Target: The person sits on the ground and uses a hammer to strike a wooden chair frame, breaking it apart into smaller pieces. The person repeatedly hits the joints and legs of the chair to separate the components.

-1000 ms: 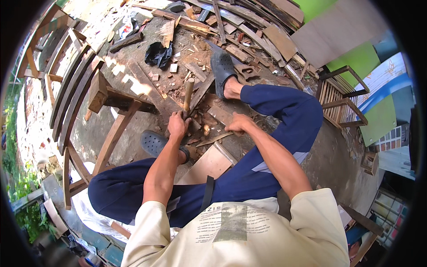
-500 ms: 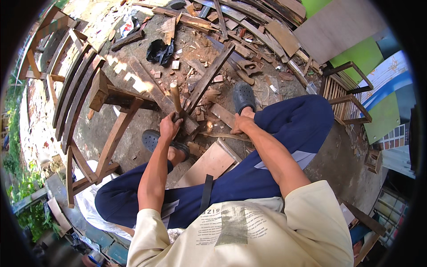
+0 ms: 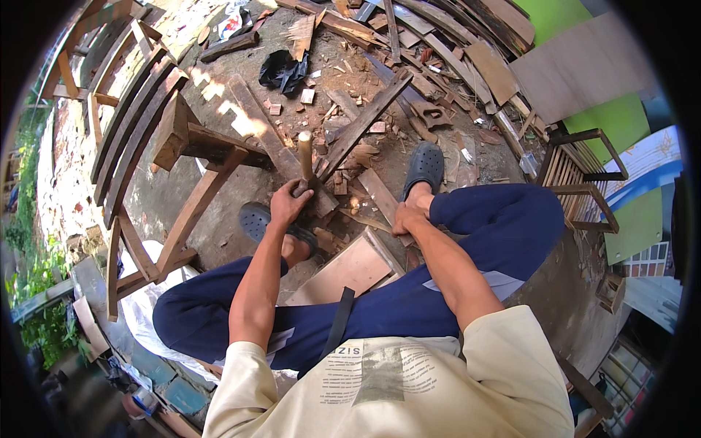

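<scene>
A light wooden-handled tool (image 3: 305, 155) stands upright between my feet. My left hand (image 3: 290, 201) is closed round its lower end, at a dark part mostly covered by the fingers. Right beside it lie a thick dark plank (image 3: 266, 139) and a narrower plank (image 3: 369, 124) slanting away to the far right. My right hand (image 3: 411, 217) is closed at the edge of a short flat board (image 3: 376, 191), near my right shoe; its fingertips are partly hidden. A pale plywood piece (image 3: 343, 271) lies between my legs.
A wooden frame with curved slats (image 3: 139, 139) stands at my left. A handsaw (image 3: 429, 113), a black plastic bag (image 3: 283, 71) and wood scraps lie ahead. Stacked boards (image 3: 493, 69) fill the far right, with a slatted rack (image 3: 577, 171) nearer. My clogs (image 3: 423, 171) flank the work.
The view has shifted, so most things ahead sit farther right. My left hand stays at the tool's base. My right hand has slid slightly nearer along the short board.
</scene>
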The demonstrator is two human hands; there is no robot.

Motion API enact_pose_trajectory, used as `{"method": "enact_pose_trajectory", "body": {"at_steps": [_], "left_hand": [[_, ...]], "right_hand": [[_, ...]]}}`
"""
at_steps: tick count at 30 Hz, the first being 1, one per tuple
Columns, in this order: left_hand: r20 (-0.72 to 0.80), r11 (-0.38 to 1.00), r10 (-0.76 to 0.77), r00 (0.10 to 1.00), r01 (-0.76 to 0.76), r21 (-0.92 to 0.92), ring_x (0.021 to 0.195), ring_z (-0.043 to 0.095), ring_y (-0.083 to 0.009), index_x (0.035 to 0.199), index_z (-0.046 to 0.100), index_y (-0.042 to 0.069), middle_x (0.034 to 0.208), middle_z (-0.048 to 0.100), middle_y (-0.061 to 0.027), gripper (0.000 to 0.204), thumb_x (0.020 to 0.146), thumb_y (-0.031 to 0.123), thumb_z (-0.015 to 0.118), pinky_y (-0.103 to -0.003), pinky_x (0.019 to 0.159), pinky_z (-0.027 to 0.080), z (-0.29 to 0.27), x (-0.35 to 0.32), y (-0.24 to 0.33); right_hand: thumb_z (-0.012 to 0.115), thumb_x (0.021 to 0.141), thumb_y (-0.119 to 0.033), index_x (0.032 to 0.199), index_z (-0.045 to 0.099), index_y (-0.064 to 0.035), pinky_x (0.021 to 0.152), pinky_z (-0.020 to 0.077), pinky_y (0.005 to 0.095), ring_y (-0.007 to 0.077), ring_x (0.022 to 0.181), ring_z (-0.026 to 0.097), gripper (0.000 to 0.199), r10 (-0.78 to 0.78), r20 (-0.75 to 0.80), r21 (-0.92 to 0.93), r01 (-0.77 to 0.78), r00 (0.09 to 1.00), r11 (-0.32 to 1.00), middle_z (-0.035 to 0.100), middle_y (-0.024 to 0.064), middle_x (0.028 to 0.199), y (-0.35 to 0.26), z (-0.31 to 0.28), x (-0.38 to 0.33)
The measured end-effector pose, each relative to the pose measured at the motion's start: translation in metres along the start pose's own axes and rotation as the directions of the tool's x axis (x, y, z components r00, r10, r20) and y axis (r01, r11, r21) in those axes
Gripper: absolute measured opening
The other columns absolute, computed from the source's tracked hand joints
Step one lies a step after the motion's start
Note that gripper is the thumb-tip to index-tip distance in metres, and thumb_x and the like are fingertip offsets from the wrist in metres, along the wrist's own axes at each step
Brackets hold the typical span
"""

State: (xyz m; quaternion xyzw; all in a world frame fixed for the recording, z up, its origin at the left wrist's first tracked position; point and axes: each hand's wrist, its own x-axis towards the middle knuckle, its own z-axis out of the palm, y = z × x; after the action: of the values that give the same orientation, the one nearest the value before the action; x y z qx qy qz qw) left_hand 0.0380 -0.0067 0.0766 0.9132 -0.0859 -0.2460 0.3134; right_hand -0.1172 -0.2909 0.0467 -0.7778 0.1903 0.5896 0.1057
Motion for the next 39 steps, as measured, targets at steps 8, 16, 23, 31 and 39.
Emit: {"method": "enact_pose_trajectory", "body": {"at_steps": [8, 16, 23, 31, 39], "left_hand": [[-0.177, 0.980, 0.009, 0.984, -0.043, -0.194, 0.111, 0.064, -0.0279, 0.127, 0.062, 0.004, 0.118, 0.067, -0.0163, 0.063, 0.079, 0.041, 0.080, -0.038, 0.096, 0.048, 0.029, -0.012, -0.016], [-0.296, 0.958, -0.164, 0.941, 0.080, -0.275, 0.126, 0.052, -0.0374, 0.141, 0.046, 0.002, 0.137, 0.050, -0.0252, 0.086, 0.075, 0.044, 0.081, -0.042, 0.106, 0.041, 0.050, -0.022, -0.014], [-0.274, 0.938, -0.231, 0.933, 0.139, -0.318, 0.125, 0.053, -0.0370, 0.141, 0.043, 0.000, 0.137, 0.052, -0.0247, 0.090, 0.071, 0.036, 0.084, -0.042, 0.106, 0.041, 0.047, -0.018, -0.011], [-0.224, 0.830, -0.429, 0.875, 0.284, -0.479, 0.123, 0.054, -0.0360, 0.145, 0.033, -0.002, 0.134, 0.055, -0.0228, 0.103, 0.066, 0.038, 0.087, -0.040, 0.105, 0.042, 0.063, -0.014, 0.003], [-0.226, 0.765, -0.425, 0.877, 0.215, -0.607, 0.115, 0.057, -0.0317, 0.137, 0.038, 0.001, 0.125, 0.057, -0.0200, 0.097, 0.064, 0.035, 0.091, -0.039, 0.100, 0.044, 0.093, -0.009, -0.018]], "right_hand": [[0.072, 0.080, -0.033, 0.146, 0.036, -0.0006, 0.102, 0.0452, 0.0449, 0.0336, 0.126, 0.056, 0.082, -0.212, -0.405, 0.344, 0.363, 0.889, 0.866, 0.055, 0.0247, 0.136, -0.035, -0.028, 0.014], [0.074, 0.086, -0.043, 0.139, 0.050, -0.0060, 0.100, 0.0456, 0.0343, 0.0221, 0.118, 0.058, 0.069, -0.342, -0.875, 0.353, 0.935, 0.342, 0.033, 0.061, 0.0148, 0.127, -0.122, -0.133, -0.055], [0.081, 0.079, -0.044, 0.088, 0.073, -0.0064, 0.068, 0.0461, 0.0270, 0.0096, 0.074, 0.057, 0.039, -0.641, -0.648, 0.375, 0.905, 0.410, 0.200, 0.066, -0.0005, 0.079, -0.132, -0.170, -0.069], [0.074, 0.078, -0.020, 0.074, 0.068, -0.0037, 0.064, 0.0443, 0.0271, 0.0108, 0.066, 0.057, 0.018, -0.526, -0.690, 0.647, 0.750, 0.497, -0.140, 0.064, 0.0028, 0.071, -0.148, -0.155, -0.055], [0.063, 0.081, -0.005, 0.072, 0.056, -0.0041, 0.074, 0.0497, 0.0347, 0.0195, 0.069, 0.058, 0.011, -0.415, -0.679, 0.729, 0.490, 0.606, -0.478, 0.054, 0.0061, 0.067, -0.145, -0.170, -0.045]]}}
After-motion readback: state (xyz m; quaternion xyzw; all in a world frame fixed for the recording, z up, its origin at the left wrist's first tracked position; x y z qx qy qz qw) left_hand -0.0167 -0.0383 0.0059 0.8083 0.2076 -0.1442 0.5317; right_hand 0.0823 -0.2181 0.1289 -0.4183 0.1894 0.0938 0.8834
